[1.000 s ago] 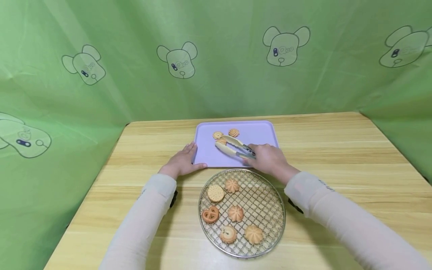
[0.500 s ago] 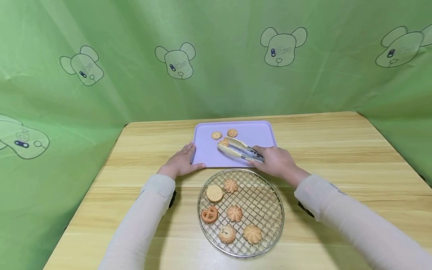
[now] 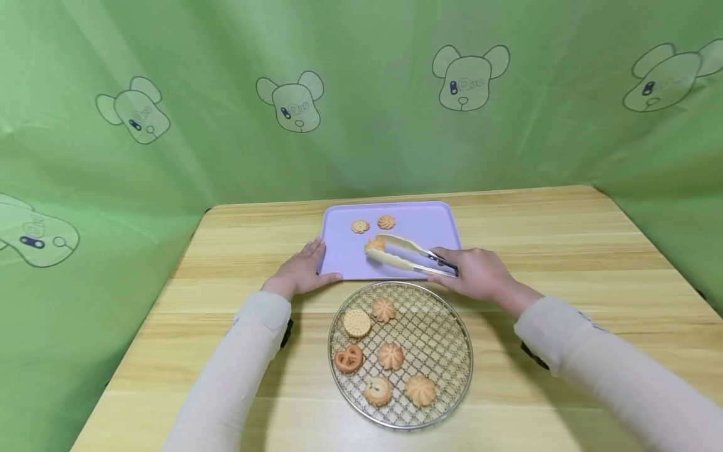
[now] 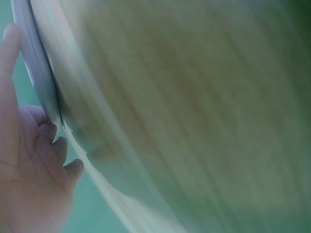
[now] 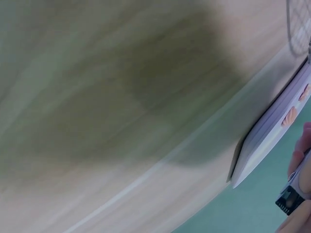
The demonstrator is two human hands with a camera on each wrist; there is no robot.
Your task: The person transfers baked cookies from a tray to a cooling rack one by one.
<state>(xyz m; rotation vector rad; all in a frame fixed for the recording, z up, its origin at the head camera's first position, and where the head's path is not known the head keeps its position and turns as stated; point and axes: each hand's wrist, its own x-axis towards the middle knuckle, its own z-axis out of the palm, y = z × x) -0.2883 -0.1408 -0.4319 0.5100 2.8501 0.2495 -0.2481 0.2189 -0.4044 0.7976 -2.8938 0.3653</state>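
My right hand grips a pair of tongs with cream tips and metal handles. Between the tips, over the purple tray, is a golden cookie; whether it is lifted off the tray I cannot tell. Behind it on the tray lie a ring-shaped cookie and a swirled cookie. My left hand rests at the tray's front left corner, thumb spread along the front edge. In the left wrist view its fingers touch the tray's rim. The right wrist view shows the tongs' handle end.
A round wire rack stands in front of the tray. It bears several cookies, among them a pretzel-shaped cookie and a dotted round cookie. Beneath everything is a wooden table; a green cloth hangs behind it.
My right hand has drawn the tongs to the right and a little nearer me. The cookie between their tips has come away from the ring-shaped cookie. My left hand stays at the tray's corner.
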